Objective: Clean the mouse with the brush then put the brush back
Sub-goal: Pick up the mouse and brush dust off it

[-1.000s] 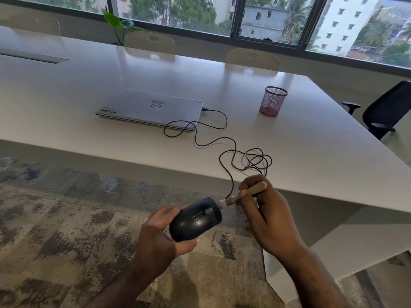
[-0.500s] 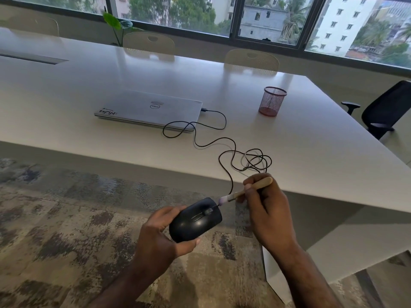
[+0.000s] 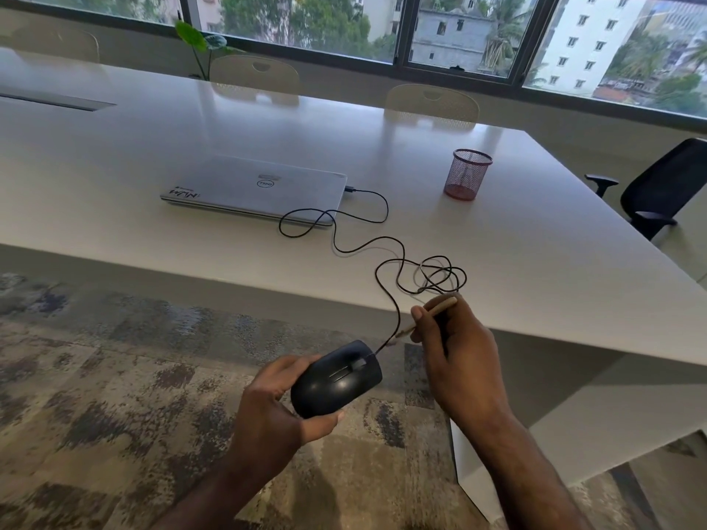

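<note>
A black wired mouse (image 3: 336, 380) is held in front of the table edge, over the carpet, by my left hand (image 3: 275, 411), which grips it from below and the left. My right hand (image 3: 455, 350) pinches a small brush with a wooden handle (image 3: 440, 306). The brush slants down to the left, and its tip hangs just off the mouse's front, beside the point where the cable enters. The black cable (image 3: 398, 269) runs up over the table edge in loose loops to a shut silver laptop (image 3: 256, 189).
A red mesh pen cup (image 3: 467, 174) stands on the white table (image 3: 554, 269), right of the laptop. A black office chair (image 3: 658, 189) is at the far right, pale chairs (image 3: 432, 103) sit behind the table, and patterned carpet (image 3: 114, 395) lies below.
My right hand has drawn the brush up and to the right, so its tip has come off the mouse's front. The mouse and my left hand have stayed nearly still.
</note>
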